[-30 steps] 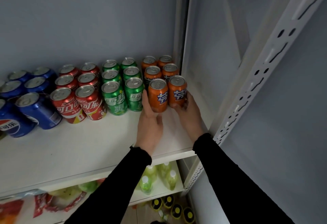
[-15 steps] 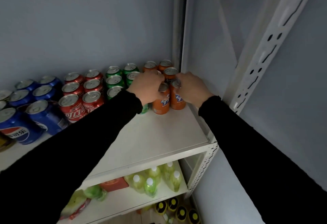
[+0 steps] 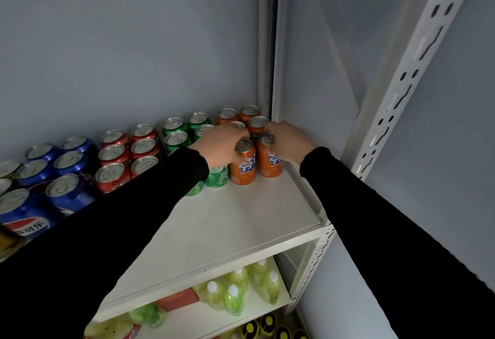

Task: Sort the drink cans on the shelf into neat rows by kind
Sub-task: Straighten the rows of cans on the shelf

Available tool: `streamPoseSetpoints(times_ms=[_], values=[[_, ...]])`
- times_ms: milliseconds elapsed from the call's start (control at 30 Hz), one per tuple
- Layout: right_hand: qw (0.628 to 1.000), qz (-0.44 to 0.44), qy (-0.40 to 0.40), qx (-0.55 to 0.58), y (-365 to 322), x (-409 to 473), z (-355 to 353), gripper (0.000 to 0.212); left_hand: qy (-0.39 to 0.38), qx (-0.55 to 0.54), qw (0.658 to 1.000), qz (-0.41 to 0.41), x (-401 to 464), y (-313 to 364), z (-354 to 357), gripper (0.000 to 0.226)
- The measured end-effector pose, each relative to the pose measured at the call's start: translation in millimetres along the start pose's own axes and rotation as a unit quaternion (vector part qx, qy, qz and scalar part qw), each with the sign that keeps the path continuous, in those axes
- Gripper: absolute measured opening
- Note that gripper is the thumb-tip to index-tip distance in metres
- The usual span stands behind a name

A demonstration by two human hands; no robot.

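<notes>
Cans stand in rows by kind on the white shelf [image 3: 241, 220]: blue cans [image 3: 69, 194] at the left, then red cans [image 3: 112, 175], green cans [image 3: 175, 139] and orange cans [image 3: 227, 116] at the right by the wall. My left hand [image 3: 219, 145] grips the top of the front left orange can [image 3: 245, 168]. My right hand [image 3: 286, 141] grips the top of the front right orange can [image 3: 270, 164]. Both front orange cans stand upright, side by side. My left sleeve hides part of the front green cans [image 3: 217, 177].
A perforated white upright post [image 3: 396, 97] rises at the right, and a side panel [image 3: 302, 70] closes the shelf there. Below, a lower shelf holds several pale green bottles [image 3: 233, 295] and a red packet [image 3: 178, 299]. Yellow-capped bottles [image 3: 267, 324] sit at the bottom.
Both hands have moved from the fronts of the two front orange cans up onto their tops. My view has tilted upward and the arms reach farther in.
</notes>
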State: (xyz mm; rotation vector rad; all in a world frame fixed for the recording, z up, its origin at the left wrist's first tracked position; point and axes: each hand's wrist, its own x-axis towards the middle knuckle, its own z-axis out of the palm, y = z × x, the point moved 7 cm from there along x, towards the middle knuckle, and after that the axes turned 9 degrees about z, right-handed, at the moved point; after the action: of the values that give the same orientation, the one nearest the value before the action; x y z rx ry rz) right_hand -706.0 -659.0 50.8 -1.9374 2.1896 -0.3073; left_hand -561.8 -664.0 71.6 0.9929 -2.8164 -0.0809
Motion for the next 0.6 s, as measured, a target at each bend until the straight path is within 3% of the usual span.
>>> streamPoseSetpoints(times_ms=[100,233,333,400,500,600], values=[[1.000,0.010,-0.012,0.010,3.6,6.3,3.8,0.034,-0.023,-0.046,0.999,-0.006,0.6,-2.9,-8.7,0.040],[0.998,0.023,-0.053,0.026,2.3,6.8,-3.9,0.055,0.027,-0.080,0.995,-0.061,2.0,-34.7,-32.2,0.042],[0.999,0.031,-0.006,0.040,-7.2,10.2,-32.7,0.061,0.013,-0.044,0.997,-0.064,8.2,-53.4,-41.4,0.043],[0.999,0.019,0.015,0.030,-19.4,21.4,-44.7,0.055,-0.019,-0.016,0.999,-0.048,15.6,-54.5,-40.8,0.043],[1.000,0.021,-0.010,-0.014,-32.5,42.4,-39.9,0.037,-0.059,-0.004,0.998,-0.027,28.9,-50.4,-34.0,0.042],[0.997,0.035,-0.038,-0.056,-35.2,55.0,-29.4,0.033,-0.083,0.008,0.997,-0.004,38.6,-47.0,-24.4,0.036]])
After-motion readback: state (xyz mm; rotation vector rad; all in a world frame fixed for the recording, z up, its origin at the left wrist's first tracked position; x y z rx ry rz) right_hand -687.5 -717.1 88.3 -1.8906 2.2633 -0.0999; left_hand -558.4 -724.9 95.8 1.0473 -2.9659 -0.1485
